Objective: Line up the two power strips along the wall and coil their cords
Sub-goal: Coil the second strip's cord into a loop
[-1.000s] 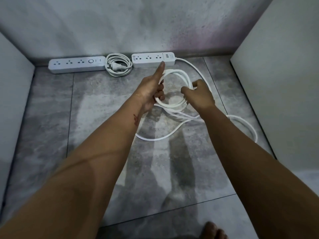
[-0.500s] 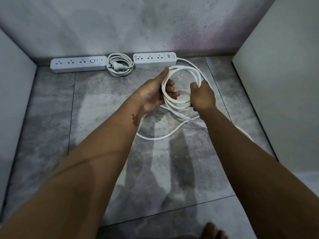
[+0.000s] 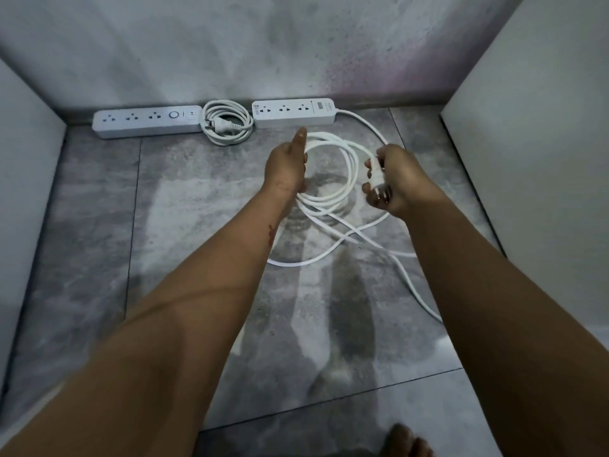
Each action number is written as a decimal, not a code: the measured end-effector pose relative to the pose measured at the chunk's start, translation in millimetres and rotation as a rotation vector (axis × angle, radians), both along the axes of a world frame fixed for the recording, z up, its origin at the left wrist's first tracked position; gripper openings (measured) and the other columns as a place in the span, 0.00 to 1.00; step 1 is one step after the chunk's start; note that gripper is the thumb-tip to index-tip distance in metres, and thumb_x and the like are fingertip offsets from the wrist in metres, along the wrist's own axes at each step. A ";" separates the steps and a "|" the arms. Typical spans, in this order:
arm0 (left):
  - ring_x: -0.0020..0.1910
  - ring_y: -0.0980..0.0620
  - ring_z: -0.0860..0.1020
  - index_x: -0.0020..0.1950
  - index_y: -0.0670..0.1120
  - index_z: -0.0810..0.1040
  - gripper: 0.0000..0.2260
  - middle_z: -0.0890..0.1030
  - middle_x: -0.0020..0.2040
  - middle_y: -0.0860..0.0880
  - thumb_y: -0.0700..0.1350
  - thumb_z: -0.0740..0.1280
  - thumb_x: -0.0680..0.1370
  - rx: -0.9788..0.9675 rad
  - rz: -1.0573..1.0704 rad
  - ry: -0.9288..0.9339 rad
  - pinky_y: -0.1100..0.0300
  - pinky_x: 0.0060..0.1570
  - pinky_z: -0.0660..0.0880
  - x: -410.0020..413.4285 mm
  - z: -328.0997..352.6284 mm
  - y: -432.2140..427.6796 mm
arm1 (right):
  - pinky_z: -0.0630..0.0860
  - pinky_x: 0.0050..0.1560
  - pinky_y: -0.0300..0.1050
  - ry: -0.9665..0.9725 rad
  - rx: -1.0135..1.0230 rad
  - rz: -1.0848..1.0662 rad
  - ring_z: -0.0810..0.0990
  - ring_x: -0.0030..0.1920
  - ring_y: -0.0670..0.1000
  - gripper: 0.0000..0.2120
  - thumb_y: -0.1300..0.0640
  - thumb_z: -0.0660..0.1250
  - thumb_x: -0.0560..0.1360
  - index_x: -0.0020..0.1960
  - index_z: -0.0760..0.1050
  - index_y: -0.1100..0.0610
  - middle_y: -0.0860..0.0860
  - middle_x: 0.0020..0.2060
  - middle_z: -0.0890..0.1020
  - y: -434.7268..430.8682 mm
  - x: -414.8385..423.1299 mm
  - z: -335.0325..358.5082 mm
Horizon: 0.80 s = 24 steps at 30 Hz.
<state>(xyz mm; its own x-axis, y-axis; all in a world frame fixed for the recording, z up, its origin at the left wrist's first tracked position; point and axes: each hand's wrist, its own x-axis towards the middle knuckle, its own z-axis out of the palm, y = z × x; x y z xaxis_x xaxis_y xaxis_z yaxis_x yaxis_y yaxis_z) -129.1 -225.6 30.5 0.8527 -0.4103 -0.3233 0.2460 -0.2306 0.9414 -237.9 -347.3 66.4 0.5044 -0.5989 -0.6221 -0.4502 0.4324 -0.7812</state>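
With the left hand [image 3: 286, 166] gripping the cord [image 3: 354, 163] loops and the right hand [image 3: 393, 181] pinching the next stretch, each new turn should match those loops, untwisted.

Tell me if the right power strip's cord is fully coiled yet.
No: the left hand and right hand hold some loops, but loose cord sprawls across the floor.

My right hand [image 3: 395, 183] has drawn away from my left hand [image 3: 286, 169]. Half a second ago its knuckles sat just beside my left fingers on the round white power cord [image 3: 354, 169]; now the loops hang open between them. My left hand has turned, hiding its fingers. The slack strand [image 3: 417, 291] now runs inside my right forearm.
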 end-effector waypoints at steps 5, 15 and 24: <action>0.27 0.48 0.69 0.32 0.48 0.69 0.23 0.70 0.28 0.49 0.59 0.55 0.82 0.026 0.133 -0.027 0.53 0.37 0.71 -1.2 -6.5 -2.0 | 0.71 0.35 0.40 0.054 -0.194 0.249 0.72 0.35 0.49 0.11 0.55 0.60 0.79 0.50 0.81 0.54 0.51 0.40 0.77 5.6 9.9 8.1; 0.22 0.53 0.64 0.35 0.46 0.68 0.22 0.66 0.26 0.50 0.57 0.54 0.83 -0.119 0.100 0.140 0.62 0.27 0.65 -9.6 3.9 -7.2 | 0.74 0.36 0.40 -0.072 -0.563 0.232 0.77 0.29 0.46 0.06 0.57 0.68 0.77 0.49 0.72 0.58 0.52 0.33 0.81 18.9 10.3 -10.6; 0.18 0.57 0.58 0.36 0.46 0.67 0.21 0.62 0.20 0.54 0.56 0.54 0.84 -0.293 0.050 0.341 0.66 0.21 0.60 -16.3 18.2 -6.8 | 0.78 0.47 0.52 0.173 -1.024 0.268 0.82 0.43 0.58 0.09 0.54 0.67 0.76 0.48 0.66 0.53 0.52 0.41 0.82 28.0 13.1 -15.1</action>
